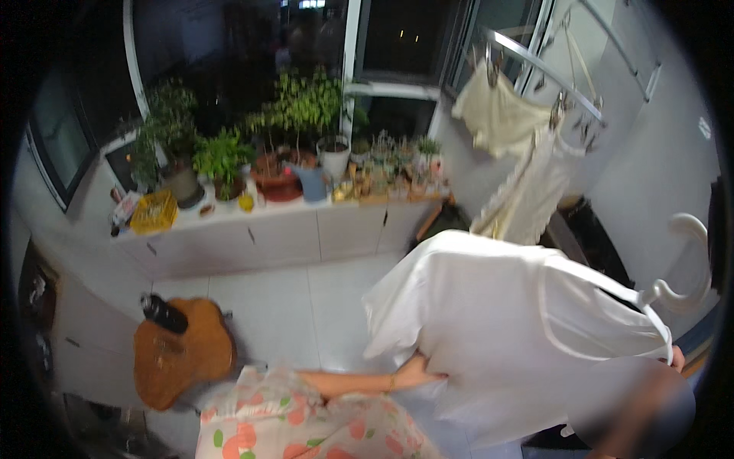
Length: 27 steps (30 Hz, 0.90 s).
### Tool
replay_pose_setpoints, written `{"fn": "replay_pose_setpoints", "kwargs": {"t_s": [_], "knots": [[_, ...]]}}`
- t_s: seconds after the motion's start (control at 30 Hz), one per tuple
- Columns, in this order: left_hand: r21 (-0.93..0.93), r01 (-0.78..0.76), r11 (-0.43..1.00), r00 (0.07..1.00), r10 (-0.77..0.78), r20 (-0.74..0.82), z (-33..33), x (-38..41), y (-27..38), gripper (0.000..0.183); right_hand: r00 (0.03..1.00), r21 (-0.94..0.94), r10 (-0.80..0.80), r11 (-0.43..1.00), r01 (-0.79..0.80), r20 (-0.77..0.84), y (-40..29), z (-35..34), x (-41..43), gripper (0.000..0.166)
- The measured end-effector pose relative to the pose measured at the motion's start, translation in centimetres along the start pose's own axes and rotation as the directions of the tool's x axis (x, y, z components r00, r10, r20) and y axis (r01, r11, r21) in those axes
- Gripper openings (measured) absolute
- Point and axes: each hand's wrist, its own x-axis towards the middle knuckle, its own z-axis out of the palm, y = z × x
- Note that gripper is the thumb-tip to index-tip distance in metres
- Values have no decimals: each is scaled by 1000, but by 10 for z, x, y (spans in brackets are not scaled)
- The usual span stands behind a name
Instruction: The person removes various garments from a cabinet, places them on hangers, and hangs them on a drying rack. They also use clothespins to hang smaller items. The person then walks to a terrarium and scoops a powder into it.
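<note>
A white short-sleeved shirt [487,321] hangs on a white plastic hanger [596,278] before me, its large hook pointing up to the right. My left hand [421,372] pinches the side of the shirt below the sleeve, with a thin bracelet at the wrist. At the far right, my right hand [676,360] is by the neckline and the hanger's shoulder; only some fingers show past the fabric, and a blurred patch covers part of that arm. What exactly those fingers grip is hard to see.
Cream garments [502,115] hang from a metal clip rack [545,74] at the upper right. Potted plants, a blue watering can [312,183] and a yellow basket [153,211] stand on a white cabinet. A wooden stump-like table [198,350] holds a black bottle [164,314] at left.
</note>
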Motion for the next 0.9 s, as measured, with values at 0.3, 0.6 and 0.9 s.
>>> {"fn": "replay_pose_setpoints", "kwargs": {"t_s": [0.3, 0.6, 0.9], "knots": [[-132, -15, 991, 829, -62, -556, -261, 11, 4, 55, 914, 378, -311, 838, 392, -258, -250, 163, 97, 20], [-27, -326, 945, 663, 208, -720, -504, 43, 85, 51, 881, 542, -319, 698, 467, -349, -416, 242, 200, 31], [-174, -196, 965, 750, 33, -661, -530, 15, 77, 47, 919, 486, -295, 782, 390, -263, -445, 263, 174, 31]]}}
